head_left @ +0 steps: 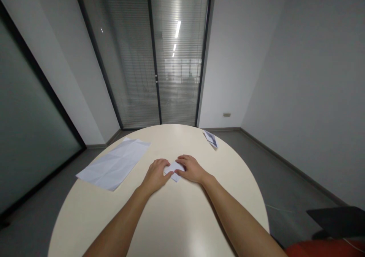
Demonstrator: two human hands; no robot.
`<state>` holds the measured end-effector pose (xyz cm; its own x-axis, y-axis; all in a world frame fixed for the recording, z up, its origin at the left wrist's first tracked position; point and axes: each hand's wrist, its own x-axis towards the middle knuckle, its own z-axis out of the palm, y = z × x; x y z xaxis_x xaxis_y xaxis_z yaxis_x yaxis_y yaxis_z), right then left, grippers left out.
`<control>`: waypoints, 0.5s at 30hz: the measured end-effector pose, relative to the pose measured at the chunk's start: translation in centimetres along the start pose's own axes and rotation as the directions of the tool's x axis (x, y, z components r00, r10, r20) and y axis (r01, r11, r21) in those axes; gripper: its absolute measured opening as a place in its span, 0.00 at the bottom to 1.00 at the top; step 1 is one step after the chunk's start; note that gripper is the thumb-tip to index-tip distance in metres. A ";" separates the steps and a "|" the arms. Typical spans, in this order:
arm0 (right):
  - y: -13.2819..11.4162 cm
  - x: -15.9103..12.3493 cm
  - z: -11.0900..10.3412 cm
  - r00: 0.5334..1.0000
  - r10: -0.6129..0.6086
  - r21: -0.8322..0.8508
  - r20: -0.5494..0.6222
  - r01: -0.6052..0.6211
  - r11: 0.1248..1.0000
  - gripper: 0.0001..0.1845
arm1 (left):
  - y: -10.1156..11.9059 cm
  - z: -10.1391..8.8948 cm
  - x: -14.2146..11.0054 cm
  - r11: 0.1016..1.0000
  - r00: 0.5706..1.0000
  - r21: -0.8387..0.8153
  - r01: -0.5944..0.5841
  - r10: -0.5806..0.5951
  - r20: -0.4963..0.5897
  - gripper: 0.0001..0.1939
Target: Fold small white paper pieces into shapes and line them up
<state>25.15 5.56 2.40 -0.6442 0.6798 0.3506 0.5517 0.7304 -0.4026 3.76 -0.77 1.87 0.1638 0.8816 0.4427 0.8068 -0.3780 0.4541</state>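
Just below the frame's centre: two hands, one small folded paper

Viewing remotely through the head camera. I have the left hand (156, 174) and right hand (192, 168) on either side of the small folded paper (175, 167), which lies on the round table (171, 226), near corner pointing to the bottom of the frame. Both hands touch it, thumb and fingers spread around its sides; whether they pinch or merely press, I cannot tell.

Risks, my judgement. Tabletop looks smooth and glossy: uneven thumb pressure could skid the paper round or set a crease off line. Hands cover its side corners, so a misaligned layer could escape me. At left of frame, the large creased sheet (115, 164) has its left corner at the rim; a wide swing of the left forearm (125, 215) could drag it off. Towards upper right of the tabletop, the folded paper piece (210, 139) lies close to the rim too; a draught might carry it over.

Count. Hands: two. Bare forearms: two. Papers: three. Table: one. Blind-covered glass panels (179, 97), top middle: two. Wall plate (227, 115), likely a socket, right of them: one. Red seat (325, 248), lower right corner, cut off: one.
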 end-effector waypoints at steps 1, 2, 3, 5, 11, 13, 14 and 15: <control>-0.1 0.0 -0.1 1.000 0.003 0.011 -0.001 -0.003 1.000 0.26 | -0.1 0.0 0.0 1.000 1.000 0.010 0.019 -0.019 -0.003 0.12; -0.2 0.0 -0.2 1.000 0.011 0.025 -0.005 -0.011 1.000 0.24 | -0.2 0.1 0.0 0.999 0.999 0.016 0.039 -0.039 -0.005 0.11; -0.2 0.1 -0.3 1.000 0.024 0.039 -0.011 -0.024 0.999 0.23 | -0.3 0.3 0.0 0.998 0.998 0.023 0.061 -0.061 -0.007 0.11; -0.3 0.1 -0.5 0.998 0.063 0.064 -0.018 -0.062 0.996 0.22 | -0.6 0.6 -0.1 0.994 0.995 0.040 0.103 -0.103 -0.013 0.10; 0.2 0.0 -0.6 0.987 0.154 0.132 0.053 -0.160 0.978 0.28 | -0.9 1.0 0.0 0.987 0.989 0.061 0.148 -0.147 -0.017 0.08; 0.5 0.1 -0.4 0.982 0.177 0.141 0.058 -0.184 0.973 0.29 | -1.0 1.0 0.0 0.988 0.989 0.050 0.148 -0.147 -0.015 0.07; 0.6 0.1 -0.3 0.982 0.182 0.143 0.059 -0.189 0.972 0.30 | -1.0 1.0 0.0 0.988 0.989 0.042 0.151 -0.150 -0.016 0.07; 0.7 0.2 -0.2 0.981 0.186 0.146 0.060 -0.193 0.970 0.30 | -1.1 1.0 0.0 0.987 0.988 0.035 0.155 -0.155 -0.017 0.07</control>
<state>25.49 6.23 2.33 -0.5610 0.7985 0.2182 0.5824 0.5681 -0.5815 3.44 -0.13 0.64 0.0272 0.9245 0.3802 0.8416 -0.2264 0.4904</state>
